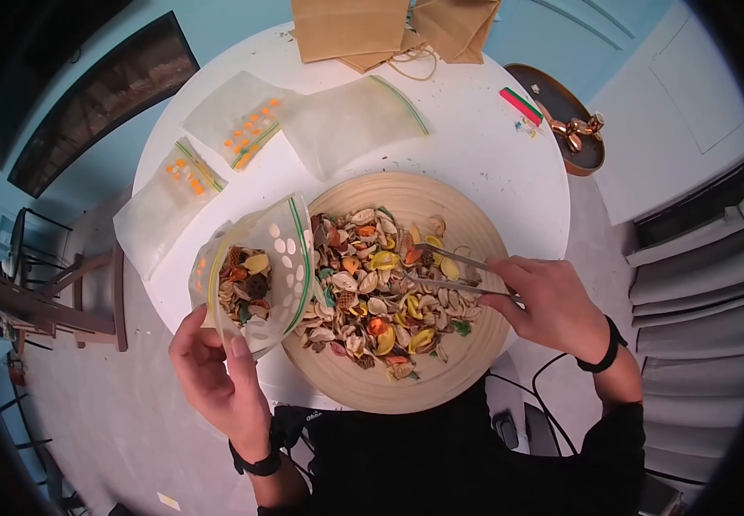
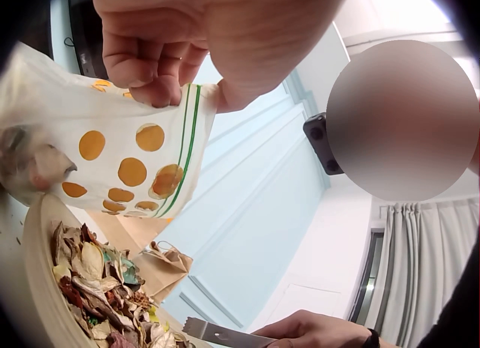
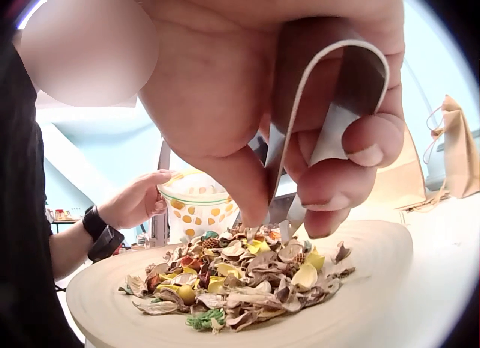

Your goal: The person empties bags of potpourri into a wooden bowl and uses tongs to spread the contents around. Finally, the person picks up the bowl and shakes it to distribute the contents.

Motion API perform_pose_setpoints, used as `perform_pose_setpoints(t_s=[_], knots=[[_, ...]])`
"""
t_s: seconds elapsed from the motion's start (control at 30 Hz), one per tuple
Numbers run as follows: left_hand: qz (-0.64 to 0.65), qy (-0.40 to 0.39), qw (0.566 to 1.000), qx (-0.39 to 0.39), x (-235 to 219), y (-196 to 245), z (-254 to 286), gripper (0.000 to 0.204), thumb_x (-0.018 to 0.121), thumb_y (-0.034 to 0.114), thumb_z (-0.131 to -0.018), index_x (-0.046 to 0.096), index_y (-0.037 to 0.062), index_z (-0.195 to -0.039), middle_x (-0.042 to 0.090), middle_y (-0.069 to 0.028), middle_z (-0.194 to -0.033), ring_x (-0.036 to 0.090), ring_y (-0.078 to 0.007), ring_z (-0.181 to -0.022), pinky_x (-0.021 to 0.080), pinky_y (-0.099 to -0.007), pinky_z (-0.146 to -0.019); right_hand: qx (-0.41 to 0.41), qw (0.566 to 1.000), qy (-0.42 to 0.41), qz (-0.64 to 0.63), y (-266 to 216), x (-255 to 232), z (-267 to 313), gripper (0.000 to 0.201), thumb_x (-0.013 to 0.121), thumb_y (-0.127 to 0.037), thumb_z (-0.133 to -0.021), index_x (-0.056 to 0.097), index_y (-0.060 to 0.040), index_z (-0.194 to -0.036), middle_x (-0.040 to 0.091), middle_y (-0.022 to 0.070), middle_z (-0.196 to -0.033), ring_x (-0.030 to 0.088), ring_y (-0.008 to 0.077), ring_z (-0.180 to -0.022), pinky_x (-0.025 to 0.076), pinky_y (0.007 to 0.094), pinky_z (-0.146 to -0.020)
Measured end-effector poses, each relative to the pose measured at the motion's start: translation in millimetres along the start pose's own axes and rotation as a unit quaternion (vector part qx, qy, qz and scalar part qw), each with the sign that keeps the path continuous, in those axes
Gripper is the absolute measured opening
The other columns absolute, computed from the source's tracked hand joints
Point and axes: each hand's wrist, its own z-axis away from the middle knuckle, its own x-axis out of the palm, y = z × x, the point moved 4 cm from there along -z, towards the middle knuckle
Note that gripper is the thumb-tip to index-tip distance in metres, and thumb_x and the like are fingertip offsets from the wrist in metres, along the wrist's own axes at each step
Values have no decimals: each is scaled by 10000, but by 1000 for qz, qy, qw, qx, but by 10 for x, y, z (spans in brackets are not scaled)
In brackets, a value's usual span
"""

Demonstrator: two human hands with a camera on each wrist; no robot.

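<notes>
The left hand (image 1: pixel 221 378) pinches the rim of an upright zip bag (image 1: pixel 279 258) with orange dots, its mouth held wide; dried petals and cones (image 1: pixel 243 284) lie inside. Metal tongs (image 1: pixel 453 256) are gripped between thumb and fingers of the right hand (image 1: pixel 552 301), their tips among the dried flower pieces (image 1: pixel 363 292) heaped on a round wooden plate (image 1: pixel 475 344). The two tong arms stand apart; whether a piece is between the tips, I cannot tell. In the right wrist view the bag (image 3: pixel 196 213) stands beyond the heap.
Three more zip bags (image 1: pixel 346 125) lie flat on the white table (image 1: pixel 492 155), two with orange dots. Brown paper bags (image 1: pixel 346 30) stand at the far edge. Near the right rim are a red and green strip (image 1: pixel 520 106) and a dark oval tray (image 1: pixel 582 159) with a copper balloon-dog figure (image 1: pixel 574 131).
</notes>
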Motion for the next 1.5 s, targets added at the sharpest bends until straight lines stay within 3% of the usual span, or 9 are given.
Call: perform_pose_setpoints(t_s=[0.1, 0.33, 0.4, 0.57, 0.63, 0.77, 0.97, 1.27, 1.5], knots=[[0, -1, 1000, 17, -17, -22, -14, 400, 597, 97, -982, 523, 26, -1368, 544, 15, -893, 539, -39, -755, 455, -183, -587, -67, 997, 1, 46, -88, -49, 2, 380, 747, -266, -882, 636, -28, -1157, 628, 103, -809, 649, 309, -737, 500, 417, -606], [-7, -5, 1000, 8, -22, 4, 10, 399, 596, 106, -987, 519, 20, -1369, 534, 16, -893, 538, -44, -766, 446, -181, -594, -104, 991, -20, 75, -101, -121, 250, 490, 784, -198, -811, 601, -19, -1229, 572, 90, -862, 627, 274, -761, 517, 383, -615], [29, -5, 999, -31, -32, 28, 9, 446, 637, 74, -960, 487, -33, -1367, 583, -32, -910, 549, -85, -805, 449, -223, -722, -137, 986, -78, 56, -170, -62, 352, 559, 797, -164, -766, 591, -23, -1267, 539, 75, -863, 620, 244, -761, 524, 364, -615], [24, -1, 999, -29, -40, 14, -6, 441, 634, 73, -962, 492, -27, -1367, 584, -30, -914, 561, -86, -814, 461, -226, -720, -147, 979, -102, 99, -168, 189, 355, 551, 754, -159, -798, 573, -20, -1299, 532, 68, -880, 619, 211, -790, 525, 345, -600], [19, 1, 999, -28, -46, 17, 2, 438, 634, 71, -962, 495, -25, -1367, 583, -29, -914, 564, -86, -818, 464, -225, -718, -142, 982, -25, 121, -109, 204, 279, 541, 738, -195, -836, 556, -13, -1312, 519, 65, -859, 615, 204, -758, 516, 334, -568], [17, 2, 1000, -23, -42, 46, 1, 427, 636, 68, -962, 507, -16, -1360, 583, -22, -903, 559, -79, -798, 458, -216, -702, -116, 986, -26, 118, -170, 74, 322, 547, 740, -242, -859, 545, -6, -1312, 504, 58, -844, 603, 192, -727, 505, 321, -536], [10, 13, 1000, -9, -32, 26, -55, 402, 619, 90, -980, 521, 7, -1361, 549, 4, -862, 522, -55, -744, 432, -201, -637, -212, 969, -74, 101, -335, 293, 558, 524, 720, -218, -852, 558, -15, -1308, 490, 33, -831, 583, 152, -713, 485, 278, -511], [-2, 9, 1000, -11, -34, 38, -54, 411, 602, 54, -965, 514, 5, -1364, 568, -10, -878, 534, -58, -752, 451, -198, -613, -121, 980, 27, 156, -106, 245, 391, 628, 765, -199, -789, 551, -32, -1355, 490, 30, -822, 580, 156, -704, 491, 282, -541], [-14, 14, 1000, 1, 9, 14, -33, 375, 594, 147, -1016, 535, 31, -1368, 541, 28, -872, 505, -39, -746, 402, -195, -602, -77, 989, -5, 127, -12, 36, 649, 686, 816, -211, -736, 564, -35, -1348, 493, 36, -808, 576, 171, -685, 486, 302, -552]])
